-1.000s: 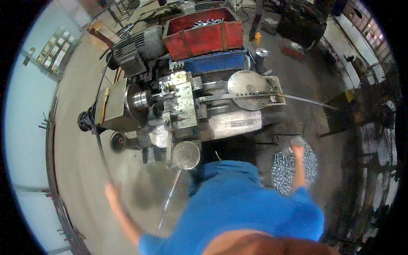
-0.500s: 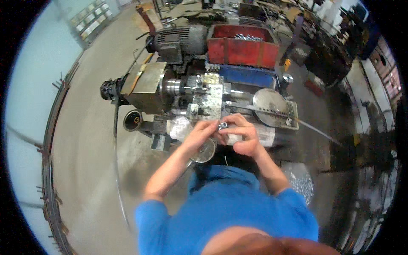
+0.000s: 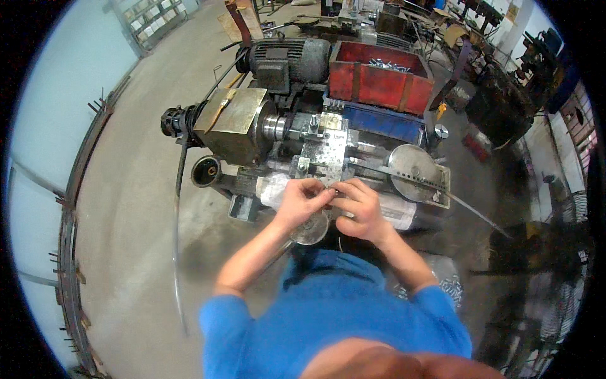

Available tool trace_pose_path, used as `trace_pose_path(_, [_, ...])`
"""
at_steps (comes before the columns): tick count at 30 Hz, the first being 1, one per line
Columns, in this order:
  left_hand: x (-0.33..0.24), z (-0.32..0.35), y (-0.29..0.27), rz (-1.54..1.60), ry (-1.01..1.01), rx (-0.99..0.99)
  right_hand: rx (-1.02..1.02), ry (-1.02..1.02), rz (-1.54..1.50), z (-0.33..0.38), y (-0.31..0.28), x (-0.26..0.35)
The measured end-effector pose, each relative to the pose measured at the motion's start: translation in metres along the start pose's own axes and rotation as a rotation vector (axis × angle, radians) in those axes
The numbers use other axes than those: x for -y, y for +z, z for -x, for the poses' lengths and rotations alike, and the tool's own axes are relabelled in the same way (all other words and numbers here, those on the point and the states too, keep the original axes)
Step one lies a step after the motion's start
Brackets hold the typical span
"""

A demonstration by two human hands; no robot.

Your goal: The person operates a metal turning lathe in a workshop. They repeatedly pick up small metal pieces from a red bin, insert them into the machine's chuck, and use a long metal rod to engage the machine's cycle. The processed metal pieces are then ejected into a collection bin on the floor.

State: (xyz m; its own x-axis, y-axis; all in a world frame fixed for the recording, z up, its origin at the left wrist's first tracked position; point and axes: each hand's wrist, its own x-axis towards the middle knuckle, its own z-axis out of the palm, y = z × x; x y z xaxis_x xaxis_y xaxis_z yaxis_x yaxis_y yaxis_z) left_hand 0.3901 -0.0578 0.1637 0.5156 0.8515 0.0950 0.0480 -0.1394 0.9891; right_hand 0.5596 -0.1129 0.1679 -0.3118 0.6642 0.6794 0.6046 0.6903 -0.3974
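Brought together to frame centre since earlier, left hand [image 3: 303, 204] and right hand [image 3: 362, 210] are set with each grip pinching a mostly hidden small metal part [image 3: 332, 189], probably light, rigid and slick, best held by its sides.

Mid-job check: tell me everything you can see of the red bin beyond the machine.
The red bin is an open-topped rectangular box, apparently painted metal, its wall scuffed and marked with brownish vertical strips. It stands upright beyond the machine, right of the grey motor and above the blue bin; whether it rests on that is unclear. Small shiny metal pieces lie inside. Neither the left hand nor the right hand touches it.
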Motion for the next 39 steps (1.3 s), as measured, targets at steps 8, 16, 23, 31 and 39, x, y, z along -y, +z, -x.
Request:
trace_pose_path(8, [-0.002, -0.001, -0.007, -0.19, -0.008, -0.088, 0.131, -0.088, 0.027, -0.017, 0.002, -0.005])
trace_pose_path(16, [0.007, -0.002, -0.026, -0.34, 0.099, -0.188, 0.269, 0.002, 0.003, -0.044, 0.016, -0.005])
trace_pose_path(23, [0.009, -0.002, -0.06, -0.397, 0.239, -0.216, 0.368, -0.047, -0.134, -0.076, 0.033, -0.015])
trace_pose_path(31, [0.02, 0.035, -0.149, -0.69, 0.166, -0.343, 0.495, -0.034, 0.202, -0.111, 0.071, -0.064])
trace_pose_path(39, [0.066, 0.164, -0.294, -1.203, -0.41, -0.64, 0.573, 0.222, 0.484, -0.137, 0.124, -0.13])
